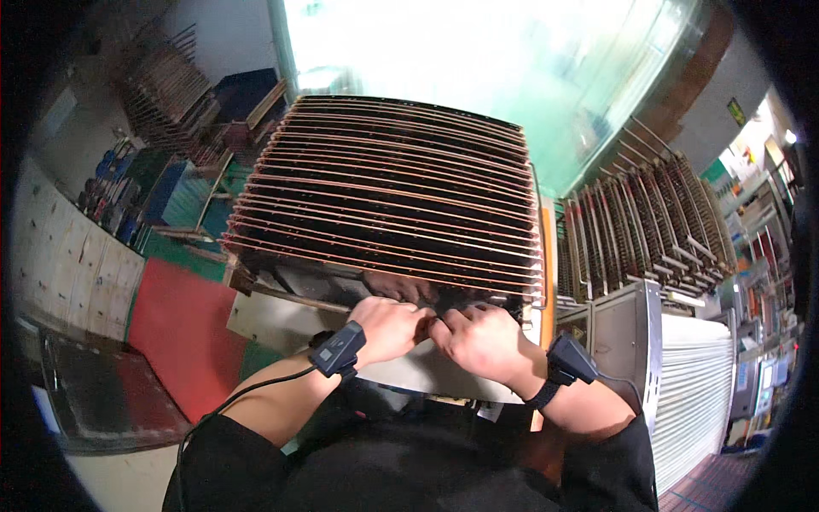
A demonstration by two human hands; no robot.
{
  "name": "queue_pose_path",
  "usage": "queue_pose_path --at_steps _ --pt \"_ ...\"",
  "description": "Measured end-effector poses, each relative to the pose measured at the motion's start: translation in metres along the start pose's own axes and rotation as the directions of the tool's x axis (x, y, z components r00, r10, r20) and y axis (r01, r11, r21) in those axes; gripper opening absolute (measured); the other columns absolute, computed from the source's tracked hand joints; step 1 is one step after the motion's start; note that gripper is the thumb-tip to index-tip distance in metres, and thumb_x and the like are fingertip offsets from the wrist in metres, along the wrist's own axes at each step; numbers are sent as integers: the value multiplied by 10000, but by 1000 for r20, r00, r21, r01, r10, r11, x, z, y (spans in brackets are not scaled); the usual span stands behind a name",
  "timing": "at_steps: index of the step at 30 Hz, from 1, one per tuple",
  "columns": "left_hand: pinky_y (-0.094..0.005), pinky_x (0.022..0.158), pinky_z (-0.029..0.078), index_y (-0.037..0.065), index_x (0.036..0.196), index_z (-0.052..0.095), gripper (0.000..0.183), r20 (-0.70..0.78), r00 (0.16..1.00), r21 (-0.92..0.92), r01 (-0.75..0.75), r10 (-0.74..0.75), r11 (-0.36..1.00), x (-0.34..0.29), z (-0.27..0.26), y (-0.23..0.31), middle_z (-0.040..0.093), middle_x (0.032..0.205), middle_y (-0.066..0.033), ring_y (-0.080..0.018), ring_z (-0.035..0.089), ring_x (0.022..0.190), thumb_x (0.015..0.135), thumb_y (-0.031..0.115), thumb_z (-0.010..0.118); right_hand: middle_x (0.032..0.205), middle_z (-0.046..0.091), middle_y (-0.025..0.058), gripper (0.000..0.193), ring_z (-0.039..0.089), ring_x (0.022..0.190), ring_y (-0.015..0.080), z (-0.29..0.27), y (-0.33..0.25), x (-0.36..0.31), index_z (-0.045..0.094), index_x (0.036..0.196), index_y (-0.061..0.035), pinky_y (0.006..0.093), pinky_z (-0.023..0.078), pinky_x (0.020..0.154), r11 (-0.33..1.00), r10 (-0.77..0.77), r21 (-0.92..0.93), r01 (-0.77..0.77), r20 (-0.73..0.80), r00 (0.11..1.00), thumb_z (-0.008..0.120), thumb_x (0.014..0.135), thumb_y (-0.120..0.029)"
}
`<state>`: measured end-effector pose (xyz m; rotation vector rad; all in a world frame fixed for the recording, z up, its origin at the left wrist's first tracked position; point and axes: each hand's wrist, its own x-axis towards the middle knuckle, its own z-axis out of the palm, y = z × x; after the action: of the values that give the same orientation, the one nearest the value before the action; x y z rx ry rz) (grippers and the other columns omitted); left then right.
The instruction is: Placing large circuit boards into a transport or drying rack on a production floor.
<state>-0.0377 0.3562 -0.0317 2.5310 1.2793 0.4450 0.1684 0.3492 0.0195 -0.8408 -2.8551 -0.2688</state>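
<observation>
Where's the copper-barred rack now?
Head view, centre: the copper-barred rack is just beyond the left hand and right hand, left of a second rack.

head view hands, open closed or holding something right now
Left hand: fingers curled by the wire rack; grip hidden, cannot tell.
Right hand: fingers curled beside the left; grip hidden, cannot tell.

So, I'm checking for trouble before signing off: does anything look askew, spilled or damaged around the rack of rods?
Nothing stands out. The rack of rods shows fairly even rows, their bend likely from the lens, and no spill is visible. What lies between the left hand and right hand is too dark to judge.
</observation>
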Motion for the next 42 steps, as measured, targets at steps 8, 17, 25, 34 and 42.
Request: queue_pose_path --at_steps 8,17,25,34,42 --pt "-434 644 567 80 796 670 215 105 992 21 -73 70 997 -1 4 -11 713 802 -107 -282 716 750 877 257 578 672 662 164 78 672 576 316 25 -35 8 604 953 -41 409 530 535 693 623 413 -590 69 779 633 904 -95" --pt "-421 642 570 61 954 650 192 -18 986 -257 -167 168 952 3 26 -31 709 814 -133 -296 720 763 911 215 544 966 718 171 300 712 866 331 16 -64 19 665 1094 -27 388 566 741 605 755 287 -743 91 650 747 814 -95" --pt "-443 780 552 -13 1041 624 262 -274 874 -311 -476 402 823 -20 21 -57 640 1166 -195 -317 671 971 823 131 596 856 691 169 215 673 816 363 20 -72 40 664 948 -43 417 543 701 551 816 160 -819 102 569 771 778 -119" --pt "-422 791 549 74 1107 663 301 308 916 -747 65 257 662 -205 -13 -233 676 995 -142 -327 666 890 903 294 638 899 713 155 318 709 808 307 27 -67 19 663 988 -21 353 562 714 401 873 282 -872 173 457 833 723 -66" --pt "-317 931 486 17 1239 585 270 415 866 -904 426 -280 -24 -275 -65 -415 666 1112 -75 -158 618 1032 1002 148 577 699 574 -17 57 485 586 51 49 -72 27 639 959 -33 232 383 505 -85 985 562 -823 170 15 611 967 -82"
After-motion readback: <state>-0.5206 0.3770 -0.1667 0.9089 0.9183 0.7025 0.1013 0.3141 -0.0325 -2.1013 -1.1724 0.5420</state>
